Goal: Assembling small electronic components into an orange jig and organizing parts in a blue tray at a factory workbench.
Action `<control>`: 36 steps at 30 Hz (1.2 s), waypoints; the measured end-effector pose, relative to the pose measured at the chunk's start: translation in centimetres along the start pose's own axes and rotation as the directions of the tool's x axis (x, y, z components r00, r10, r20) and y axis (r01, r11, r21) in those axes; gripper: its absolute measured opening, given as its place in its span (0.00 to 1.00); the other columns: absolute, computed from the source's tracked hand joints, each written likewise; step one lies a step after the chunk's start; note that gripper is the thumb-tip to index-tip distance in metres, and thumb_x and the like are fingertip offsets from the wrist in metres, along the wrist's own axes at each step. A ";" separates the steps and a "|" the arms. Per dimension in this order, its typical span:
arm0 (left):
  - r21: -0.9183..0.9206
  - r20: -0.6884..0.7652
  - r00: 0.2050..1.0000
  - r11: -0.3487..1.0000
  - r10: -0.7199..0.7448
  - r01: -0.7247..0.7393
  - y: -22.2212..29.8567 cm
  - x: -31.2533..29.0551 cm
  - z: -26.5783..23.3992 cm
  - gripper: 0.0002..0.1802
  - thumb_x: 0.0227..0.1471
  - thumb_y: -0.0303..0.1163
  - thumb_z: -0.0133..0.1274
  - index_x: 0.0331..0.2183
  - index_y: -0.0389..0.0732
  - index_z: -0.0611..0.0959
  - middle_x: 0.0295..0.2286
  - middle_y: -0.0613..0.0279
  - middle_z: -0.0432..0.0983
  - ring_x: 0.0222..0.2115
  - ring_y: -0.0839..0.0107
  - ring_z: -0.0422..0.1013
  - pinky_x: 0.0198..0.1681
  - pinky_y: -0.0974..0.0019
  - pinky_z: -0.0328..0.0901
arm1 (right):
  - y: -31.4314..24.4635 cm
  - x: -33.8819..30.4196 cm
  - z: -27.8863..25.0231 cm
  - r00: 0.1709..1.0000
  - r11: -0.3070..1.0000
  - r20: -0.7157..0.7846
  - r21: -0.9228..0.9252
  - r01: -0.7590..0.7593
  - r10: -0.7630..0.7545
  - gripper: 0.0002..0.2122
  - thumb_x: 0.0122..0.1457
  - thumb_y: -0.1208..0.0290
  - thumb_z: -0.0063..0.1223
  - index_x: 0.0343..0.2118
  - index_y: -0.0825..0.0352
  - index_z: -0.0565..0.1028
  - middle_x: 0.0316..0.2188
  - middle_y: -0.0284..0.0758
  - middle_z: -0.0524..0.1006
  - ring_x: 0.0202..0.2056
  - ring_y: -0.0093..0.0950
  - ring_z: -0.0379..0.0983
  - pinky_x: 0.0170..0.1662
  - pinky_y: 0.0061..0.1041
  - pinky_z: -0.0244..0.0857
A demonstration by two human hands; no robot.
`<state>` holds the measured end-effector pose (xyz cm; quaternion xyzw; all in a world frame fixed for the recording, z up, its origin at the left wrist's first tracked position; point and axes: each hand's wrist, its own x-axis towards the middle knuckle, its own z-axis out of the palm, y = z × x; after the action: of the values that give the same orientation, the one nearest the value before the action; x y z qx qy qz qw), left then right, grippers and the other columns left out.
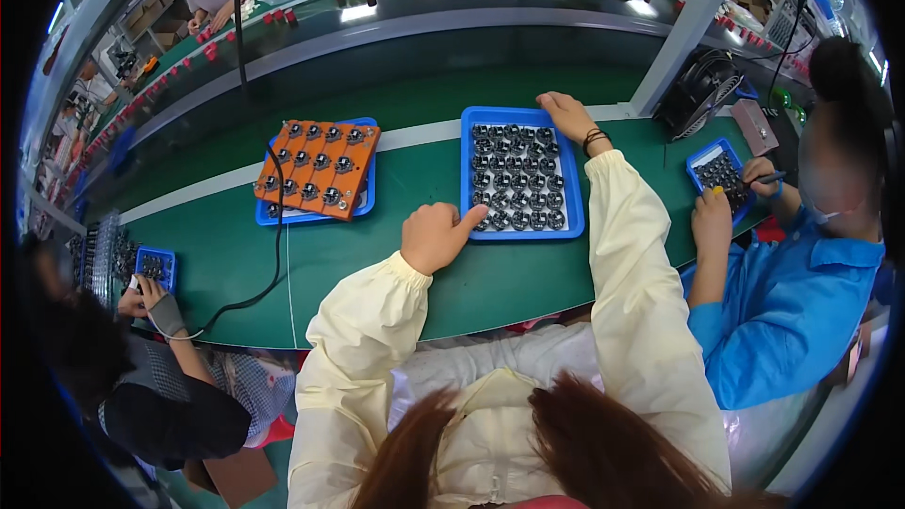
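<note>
A blue plastic tray (523,237) lies on the green bench right in front of me, filled with rows of small black and silver motor-like parts (514,165) on a white liner. My left hand (436,237) is at its near left corner, fingers curled and thumb reaching over the rim beside the parts. At the far right corner my right hand (568,117) grips the rim with bent fingers; part of them is hidden. To the left, an orange fixture plate (318,168) holding several similar parts rests at a slant on another blue tray (369,190).
A black cable (280,254) runs across the bench by the orange plate. Co-workers sit close on both sides, with small blue trays (738,153) of parts. A grey post (688,28) and a black fan (699,92) stand at the far right. Beyond runs a conveyor (396,38).
</note>
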<state>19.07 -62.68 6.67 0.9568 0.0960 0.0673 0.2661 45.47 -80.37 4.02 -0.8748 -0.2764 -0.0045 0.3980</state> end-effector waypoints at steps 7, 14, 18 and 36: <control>-0.332 0.106 0.993 0.940 -0.046 0.079 -1.9 0.9 0.5 0.18 0.49 0.38 0.47 0.19 0.33 0.77 0.12 0.54 0.70 0.13 0.64 0.68 0.20 0.64 0.61 | -1.8 0.2 -0.5 0.996 0.995 0.039 0.048 -0.086 0.085 0.20 0.58 0.56 0.36 0.34 0.70 0.75 0.33 0.42 0.76 0.38 0.33 0.71 0.44 0.27 0.61; -0.318 -0.310 0.943 0.948 -0.122 0.018 -4.1 3.5 0.1 0.11 0.45 0.32 0.51 0.21 0.33 0.77 0.18 0.47 0.72 0.21 0.51 0.69 0.25 0.58 0.61 | -3.2 -5.4 -3.8 0.981 0.964 0.108 -0.229 -0.136 0.164 0.17 0.54 0.57 0.42 0.29 0.67 0.76 0.29 0.47 0.75 0.35 0.44 0.71 0.41 0.35 0.63; -0.444 -0.358 0.922 0.896 -0.145 -0.031 -4.0 3.6 0.5 0.10 0.49 0.28 0.47 0.32 0.32 0.77 0.15 0.65 0.69 0.16 0.80 0.61 0.19 0.74 0.56 | -3.4 -12.0 -4.3 0.991 0.976 0.123 -0.215 -0.030 0.058 0.12 0.51 0.67 0.47 0.37 0.66 0.73 0.32 0.46 0.74 0.38 0.43 0.69 0.42 0.36 0.62; -0.937 0.067 0.994 0.347 0.081 0.035 -1.6 2.9 0.6 0.24 0.56 0.34 0.39 0.50 0.28 0.62 0.43 0.47 0.67 0.40 0.69 0.68 0.45 0.71 0.61 | -6.7 -27.2 -2.2 0.847 0.443 0.267 0.758 -0.479 0.460 0.08 0.58 0.70 0.42 0.34 0.68 0.60 0.19 0.37 0.71 0.13 0.24 0.70 0.14 0.18 0.66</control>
<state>21.74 -61.04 5.56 0.6363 0.0132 0.0653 0.7686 19.64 -91.40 4.01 -0.6404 0.0010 0.2397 0.7297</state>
